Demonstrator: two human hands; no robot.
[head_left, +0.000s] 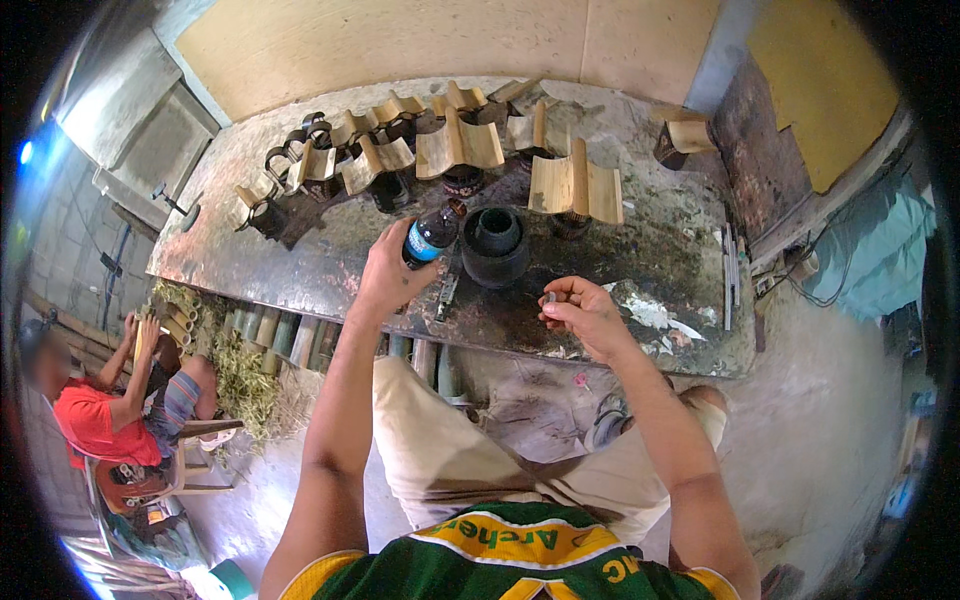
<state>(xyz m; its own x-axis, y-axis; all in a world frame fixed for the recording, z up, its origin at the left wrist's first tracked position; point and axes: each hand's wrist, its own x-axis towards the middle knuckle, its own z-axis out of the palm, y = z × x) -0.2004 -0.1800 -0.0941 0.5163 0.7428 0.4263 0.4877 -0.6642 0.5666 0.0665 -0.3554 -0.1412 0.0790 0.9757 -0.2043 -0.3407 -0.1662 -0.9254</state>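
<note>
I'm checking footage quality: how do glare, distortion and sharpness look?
Head view: a bright light glares at far left; head view: the far edge of the table bows with fisheye distortion, corners black; head view: the bottle in the left hand looks fairly sharp.

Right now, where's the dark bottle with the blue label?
In the head view, the bottle is near the centre, gripped in the left hand, just left of the black round container.

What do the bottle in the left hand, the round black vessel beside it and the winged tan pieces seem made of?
Bottle: glass or plastic, dark and glossy, judging by its shine.
Round black vessel: matte; perhaps metal, clay or rubber, too dark to tell.
Winged tan pieces: likely bamboo or wood, pale, with streaks.
</note>
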